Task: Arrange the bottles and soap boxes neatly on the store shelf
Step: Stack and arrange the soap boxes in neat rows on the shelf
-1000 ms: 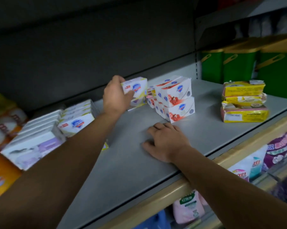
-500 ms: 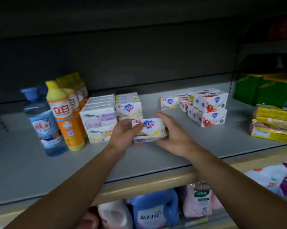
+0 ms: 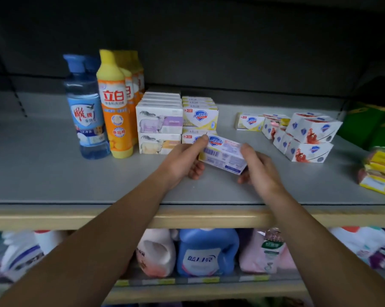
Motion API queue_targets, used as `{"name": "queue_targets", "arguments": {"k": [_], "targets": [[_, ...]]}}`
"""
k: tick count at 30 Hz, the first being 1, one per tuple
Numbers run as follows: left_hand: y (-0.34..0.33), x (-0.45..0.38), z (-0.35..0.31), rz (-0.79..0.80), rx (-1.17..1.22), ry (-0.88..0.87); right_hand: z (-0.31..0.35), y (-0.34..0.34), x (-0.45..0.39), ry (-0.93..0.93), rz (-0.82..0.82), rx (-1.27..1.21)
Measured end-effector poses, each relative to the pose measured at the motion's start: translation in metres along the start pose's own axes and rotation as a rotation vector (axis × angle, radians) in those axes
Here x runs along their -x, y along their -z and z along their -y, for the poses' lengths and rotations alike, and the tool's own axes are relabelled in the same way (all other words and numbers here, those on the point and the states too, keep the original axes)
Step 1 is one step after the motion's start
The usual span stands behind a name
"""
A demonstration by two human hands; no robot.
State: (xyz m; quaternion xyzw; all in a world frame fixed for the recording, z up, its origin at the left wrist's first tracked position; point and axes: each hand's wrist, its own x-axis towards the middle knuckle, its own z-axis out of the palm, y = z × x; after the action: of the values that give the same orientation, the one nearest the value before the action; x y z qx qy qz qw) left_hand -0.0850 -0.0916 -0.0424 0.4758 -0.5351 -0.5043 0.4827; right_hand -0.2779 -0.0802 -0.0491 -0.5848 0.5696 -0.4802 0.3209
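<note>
Soap box (image 3: pixel 223 154) in two-handed grip, left hand (image 3: pixel 182 159), right hand (image 3: pixel 259 171), apparently tilted.

Both bare forearms are stretched forward from the lower edge of the view and are brought close together at the hands. The left hand (image 3: pixel 182 159) is turned with its back upward; its thumb is laid along the upper left corner of a small white rectangular cardboard soap box (image 3: pixel 223 155), and its fingers (image 3: pixel 196 170) are curled under that end. The right hand (image 3: pixel 259 168) is held at the other end, with the thumb placed on the top edge and the fingers bent beneath. The box is gripped between both hands and is tilted.
</note>
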Motion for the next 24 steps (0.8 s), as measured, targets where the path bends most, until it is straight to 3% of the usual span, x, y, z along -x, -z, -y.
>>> {"name": "queue_targets", "arguments": {"k": [5,10,14,24], "targets": [[-0.002,0.000,0.003,-0.028,-0.087,-0.045,0.003,0.000,0.000,-0.006,-0.046,-0.043],[0.001,0.001,0.002,0.037,0.022,-0.066,0.001,0.002,0.001,0.056,-0.002,-0.187],[0.003,-0.001,0.002,0.020,0.001,-0.080,-0.002,0.004,0.003,0.152,0.079,-0.118],[0.007,0.006,-0.001,0.138,0.247,-0.122,-0.008,0.001,-0.003,0.179,-0.004,-0.061]]}}
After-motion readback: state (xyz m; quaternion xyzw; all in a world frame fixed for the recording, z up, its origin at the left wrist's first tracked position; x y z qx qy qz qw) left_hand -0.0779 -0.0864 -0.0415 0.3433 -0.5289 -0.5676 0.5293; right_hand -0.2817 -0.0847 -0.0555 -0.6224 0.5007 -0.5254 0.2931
